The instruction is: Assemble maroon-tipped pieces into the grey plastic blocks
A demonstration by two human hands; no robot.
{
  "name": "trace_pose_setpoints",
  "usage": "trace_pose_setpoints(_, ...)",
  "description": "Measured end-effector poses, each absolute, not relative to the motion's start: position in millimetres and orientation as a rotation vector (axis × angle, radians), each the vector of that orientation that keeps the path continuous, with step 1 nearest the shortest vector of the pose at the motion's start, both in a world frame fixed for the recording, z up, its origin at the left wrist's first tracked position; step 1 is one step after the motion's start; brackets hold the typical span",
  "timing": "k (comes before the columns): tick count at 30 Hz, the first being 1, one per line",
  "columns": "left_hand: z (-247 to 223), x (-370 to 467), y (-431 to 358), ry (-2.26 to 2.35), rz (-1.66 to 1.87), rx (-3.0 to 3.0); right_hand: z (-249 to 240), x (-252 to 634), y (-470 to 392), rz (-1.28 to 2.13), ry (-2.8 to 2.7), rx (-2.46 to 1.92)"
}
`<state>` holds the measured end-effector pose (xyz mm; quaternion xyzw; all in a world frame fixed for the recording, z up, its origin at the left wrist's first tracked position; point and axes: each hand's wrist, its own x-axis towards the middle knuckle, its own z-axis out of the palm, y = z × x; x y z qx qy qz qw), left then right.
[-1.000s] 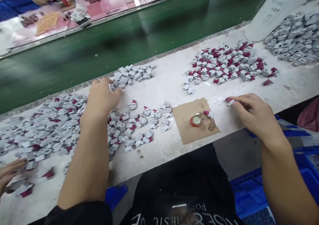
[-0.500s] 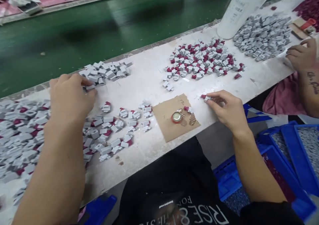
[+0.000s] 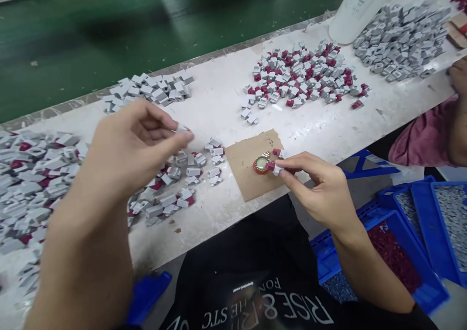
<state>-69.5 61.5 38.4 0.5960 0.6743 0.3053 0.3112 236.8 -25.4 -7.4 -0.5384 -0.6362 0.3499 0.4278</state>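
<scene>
- Above the brown cardboard (image 3: 242,181), the right hand (image 3: 317,189) is gripping a maroon-and-grey piece (image 3: 274,168) between thumb and finger, by its grey part; the maroon end points toward the round metal-rimmed dish (image 3: 260,164).
- Near the middle of the bench (image 3: 219,101), the left hand (image 3: 124,140) is closed at the fingertips on a grey piece (image 3: 181,128), which is mostly covered by the fingers.
- Each small piece is probably light and stiff, like hard plastic; it seems not very fragile, but its small faces could turn or slip in a loose pinch.
- The better hold, I think, is on the flat opposite sides of the grey part, with 2 fingertips, so that the maroon end remains free.
- The dish looks shallow and firm, so it could be pushed aside by a light touch; its outer rim is the suitable place to hold.
- Counted: 2 held pieces, 1 in each hand; 1 other maroon-and-grey piece (image 3: 279,153) by the cardboard's far right side; 1 dish; 1 cardboard; 1 white bottle (image 3: 359,9), which leans.
- Around them lie 5 groups of pieces: 2 all grey and 3 mixed with maroon. Inside these groups the pieces overlap, so I cannot give an exact number.
</scene>
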Motion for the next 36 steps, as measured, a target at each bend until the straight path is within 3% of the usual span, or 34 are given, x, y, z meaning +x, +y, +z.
trace_pose_setpoints(10,12,-23,13,1.221,0.798,1.190,-6,232,-20,0.865,-1.672,-1.427)
trace_pose_setpoints(36,-2,-1,-6,1.060,0.951,1.002,-2,227,-22,0.778,-1.668,-1.479)
